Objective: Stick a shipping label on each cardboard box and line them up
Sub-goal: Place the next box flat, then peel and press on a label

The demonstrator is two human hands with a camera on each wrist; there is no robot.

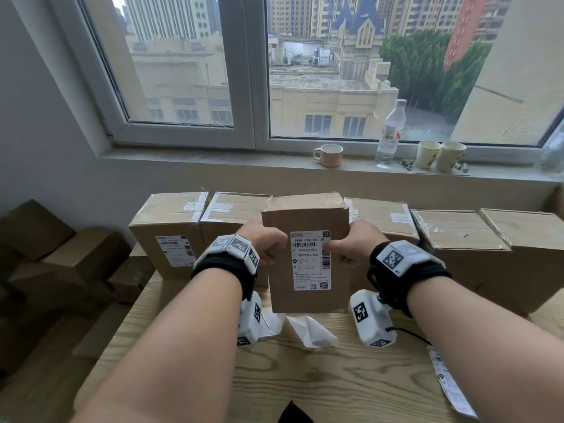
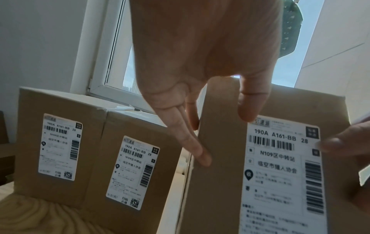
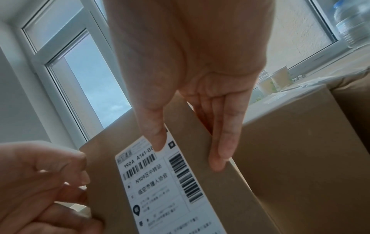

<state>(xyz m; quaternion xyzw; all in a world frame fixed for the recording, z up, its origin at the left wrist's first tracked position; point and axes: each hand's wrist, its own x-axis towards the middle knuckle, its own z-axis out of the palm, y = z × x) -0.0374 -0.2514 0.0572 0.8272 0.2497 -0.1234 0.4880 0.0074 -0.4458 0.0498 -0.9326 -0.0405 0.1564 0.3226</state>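
Observation:
I hold a cardboard box (image 1: pixel 279 290) upright above the wooden table (image 1: pixel 305 380). A white shipping label (image 1: pixel 310 259) is on its front face. My left hand (image 1: pixel 265 243) grips its left side: thumb on the front (image 2: pixel 252 102), fingers along the side. My right hand (image 1: pixel 351 243) grips the right side, its thumb (image 3: pixel 154 129) pressing the label's (image 3: pixel 160 182) top corner. Behind stands a row of boxes; the two at the left (image 2: pixel 60 147) (image 2: pixel 132 172) carry labels.
More taped boxes (image 1: pixel 457 236) stand in the row to the right. Peeled backing paper (image 1: pixel 311 331) lies under the held box, and a label strip (image 1: pixel 448 383) at the table's right edge. A mug (image 1: pixel 328 155), bottle (image 1: pixel 390 132) and paper cups (image 1: pixel 439 155) stand on the sill.

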